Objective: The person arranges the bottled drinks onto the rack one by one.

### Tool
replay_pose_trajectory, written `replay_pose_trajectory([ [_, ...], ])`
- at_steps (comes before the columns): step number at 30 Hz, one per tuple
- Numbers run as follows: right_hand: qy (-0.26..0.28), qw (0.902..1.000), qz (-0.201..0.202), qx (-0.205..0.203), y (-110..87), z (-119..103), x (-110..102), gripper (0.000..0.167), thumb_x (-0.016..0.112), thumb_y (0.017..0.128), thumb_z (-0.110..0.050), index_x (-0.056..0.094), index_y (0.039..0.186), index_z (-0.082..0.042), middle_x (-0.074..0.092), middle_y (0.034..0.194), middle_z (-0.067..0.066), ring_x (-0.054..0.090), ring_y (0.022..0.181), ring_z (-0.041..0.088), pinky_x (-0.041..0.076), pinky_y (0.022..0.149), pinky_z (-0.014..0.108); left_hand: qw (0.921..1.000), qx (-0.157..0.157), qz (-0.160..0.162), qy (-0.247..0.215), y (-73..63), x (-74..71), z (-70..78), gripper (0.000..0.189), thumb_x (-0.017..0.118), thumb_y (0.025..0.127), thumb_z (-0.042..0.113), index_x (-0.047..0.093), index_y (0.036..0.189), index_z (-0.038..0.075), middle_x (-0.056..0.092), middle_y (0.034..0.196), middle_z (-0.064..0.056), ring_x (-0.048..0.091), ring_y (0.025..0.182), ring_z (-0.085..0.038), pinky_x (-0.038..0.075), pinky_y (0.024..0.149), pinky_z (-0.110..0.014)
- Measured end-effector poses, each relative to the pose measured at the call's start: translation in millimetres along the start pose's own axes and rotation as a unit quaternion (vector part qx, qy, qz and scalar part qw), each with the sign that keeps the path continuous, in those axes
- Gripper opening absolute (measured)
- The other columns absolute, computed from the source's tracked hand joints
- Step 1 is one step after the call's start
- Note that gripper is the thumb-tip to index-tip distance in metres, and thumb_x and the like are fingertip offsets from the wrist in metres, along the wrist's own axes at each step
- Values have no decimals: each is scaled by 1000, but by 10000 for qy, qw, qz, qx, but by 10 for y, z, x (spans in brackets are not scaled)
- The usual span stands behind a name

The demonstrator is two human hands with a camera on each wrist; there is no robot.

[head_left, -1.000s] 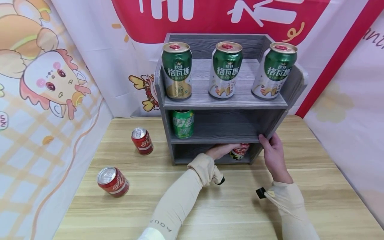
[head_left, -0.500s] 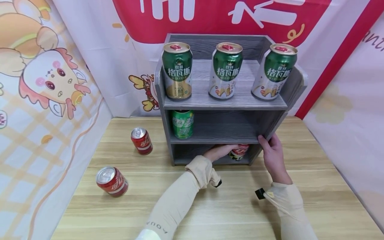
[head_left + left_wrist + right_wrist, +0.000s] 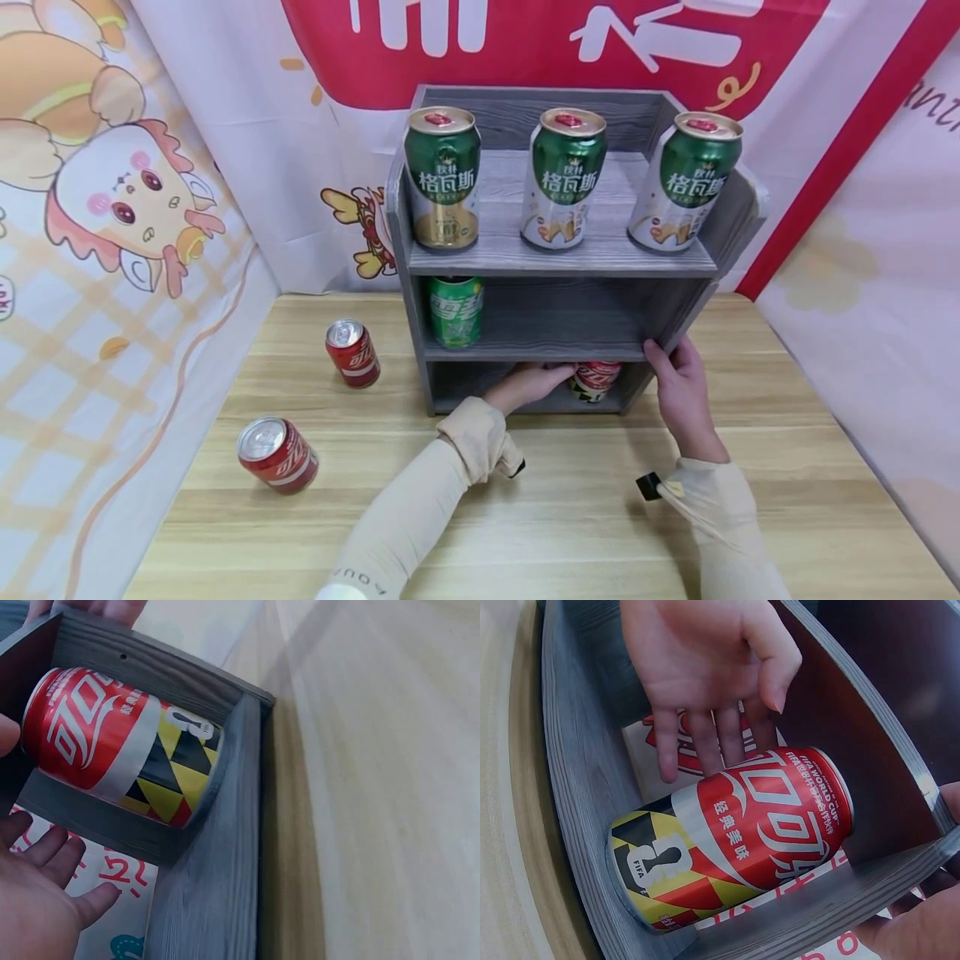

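A red cola can (image 3: 596,379) with a yellow-and-black checked band stands upright on the bottom level of a grey wooden shelf (image 3: 562,271), by its right side. My left hand (image 3: 528,385) is just left of the can; in the right wrist view this hand (image 3: 705,660) has loosely extended fingers and an apart thumb. The left wrist view shows a gap between my left hand (image 3: 37,900) and the cola can (image 3: 124,746). My right hand (image 3: 682,383) grips the shelf's right side panel, thumb at the front edge and fingers on the outside.
Three green-topped cans (image 3: 566,179) line the top shelf. A green can (image 3: 456,310) stands at the middle level's left end. Two red cola cans (image 3: 352,354) stand on the wooden table (image 3: 570,517), left of the shelf. Printed cloths (image 3: 247,125) hang behind and beside it.
My left hand has drawn back to the left from the cola can, uncovering more of it. The can stays in place. My right hand keeps its grip on the side panel.
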State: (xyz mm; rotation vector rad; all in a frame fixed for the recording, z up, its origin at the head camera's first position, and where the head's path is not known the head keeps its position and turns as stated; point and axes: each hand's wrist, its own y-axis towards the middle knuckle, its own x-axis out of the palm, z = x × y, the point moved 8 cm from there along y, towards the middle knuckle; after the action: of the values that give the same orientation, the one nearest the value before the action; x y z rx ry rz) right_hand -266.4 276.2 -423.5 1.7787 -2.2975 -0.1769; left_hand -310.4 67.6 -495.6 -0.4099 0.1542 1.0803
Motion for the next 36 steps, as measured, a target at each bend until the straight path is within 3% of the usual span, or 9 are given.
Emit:
replay_pose_trajectory([
  [5, -34, 10000, -5, 25, -13, 8, -5, 35, 59, 103, -11, 56, 137, -1, 65, 120, -1, 59, 109, 9, 47, 97, 19, 9995, 91, 224, 220, -80, -39, -34, 76, 54, 98, 56, 41, 156, 9, 45, 156, -14, 45, 140, -31, 42, 113, -45],
  [10, 3, 10000, -37, 22, -21, 19, 7, 35, 58, 103, -10, 55, 137, -1, 65, 119, -1, 59, 109, 9, 47, 96, 19, 9966, -1, 800, 205, -169, -135, -104, 75, 59, 94, 55, 52, 147, 1, 55, 145, -20, 58, 126, -33, 51, 102, -45],
  [14, -48, 9999, -88, 2, -25, 14, 15, 35, 58, 104, -11, 55, 138, -2, 64, 120, -2, 59, 109, 9, 47, 96, 19, 9917, 687, 1078, 96, -225, -189, -40, 57, 62, 97, 41, 58, 141, 5, 58, 143, -16, 58, 124, -28, 51, 102, -43],
  [16, -72, 9999, -103, -28, -26, 8, 15, 35, 57, 104, -10, 55, 138, -1, 64, 120, -1, 59, 109, 9, 47, 96, 19, 9875, 1099, 1123, 82, -248, -199, 5, 46, 62, 98, 32, 63, 137, 8, 59, 141, -13, 58, 124, -27, 50, 102, -44],
  [18, -92, 9999, -93, -45, -25, 3, 12, 36, 57, 104, -10, 54, 138, -1, 64, 120, -2, 59, 109, 9, 47, 96, 18, 9847, 1308, 1153, 44, -271, -212, 23, 41, 63, 98, 26, 65, 134, 6, 60, 140, -15, 58, 126, -29, 50, 104, -46],
  [24, -127, 9999, -22, -13, -27, 8, 0, 34, 56, 104, -9, 55, 137, -2, 64, 120, -2, 59, 109, 9, 47, 96, 19, 9912, 764, 1083, -52, -360, -253, -102, 63, 64, 98, 32, 49, 141, -12, 56, 138, -31, 57, 126, -41, 49, 104, -51],
  [26, -123, 9999, -28, 3, -28, 7, 1, 35, 56, 104, -9, 54, 138, -2, 64, 121, -2, 59, 110, 9, 47, 97, 18, 9912, 758, 1088, -42, -398, -280, -120, 66, 64, 97, 32, 46, 142, -13, 54, 139, -33, 55, 127, -43, 48, 105, -52],
  [30, -136, 9999, -41, 13, -31, -11, 8, 39, 56, 105, -10, 52, 142, 0, 63, 123, -1, 58, 111, 10, 47, 97, 18, 9883, 1016, 1134, 33, -469, -335, -130, 63, 63, 97, 27, 46, 141, -14, 54, 137, -34, 54, 127, -46, 47, 105, -54],
  [36, -161, 9998, -50, 46, -23, -29, 15, 40, 56, 105, -10, 50, 141, 3, 63, 121, -2, 58, 110, 10, 46, 96, 19, 9824, 1604, 956, -85, -560, -356, -150, 54, 62, 96, 16, 48, 143, -7, 49, 145, -29, 49, 130, -49, 44, 108, -57],
])
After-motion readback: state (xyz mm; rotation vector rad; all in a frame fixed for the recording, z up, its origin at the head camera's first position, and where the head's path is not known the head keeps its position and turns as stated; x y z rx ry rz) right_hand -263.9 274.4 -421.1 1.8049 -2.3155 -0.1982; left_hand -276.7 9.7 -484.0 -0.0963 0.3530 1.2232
